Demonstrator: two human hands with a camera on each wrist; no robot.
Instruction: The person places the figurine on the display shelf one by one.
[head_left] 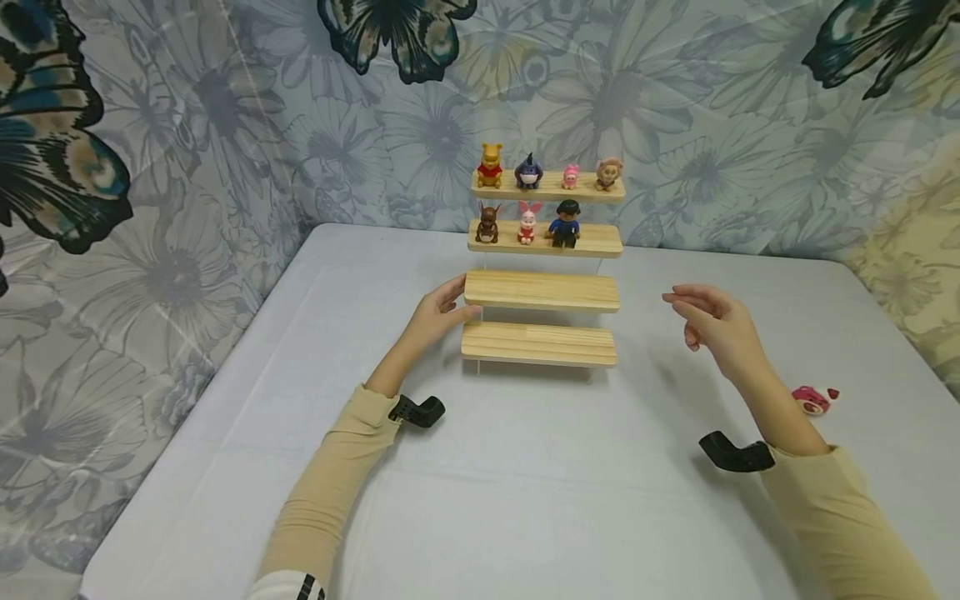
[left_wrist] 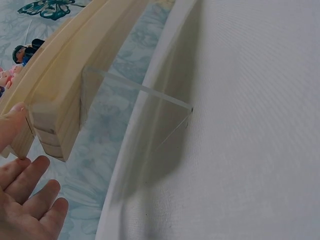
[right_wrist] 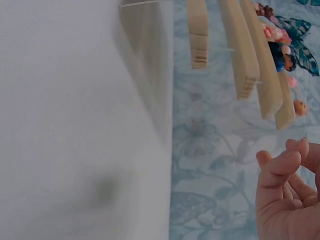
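Note:
In the head view, my left hand point(head_left: 437, 317) holds the left end of a four-tier wooden display shelf point(head_left: 542, 290), at its second board from the bottom. The left wrist view has the thumb point(left_wrist: 11, 125) on one face of the board and fingertips against the other. My right hand point(head_left: 716, 325) is raised to the right of the shelf, apart from it, fingers loosely bent and nothing visible in them. Behind its forearm a pink toy figure point(head_left: 812, 400) lies on the table, partly hidden.
Small figures stand on the upper boards, among them a yellow bear point(head_left: 491, 165), a blue donkey point(head_left: 528, 172), a pink piglet point(head_left: 528, 222) and a doll in blue point(head_left: 565, 225). A white cloth covers the table point(head_left: 480, 500). Patterned fabric point(head_left: 337, 150) hangs behind.

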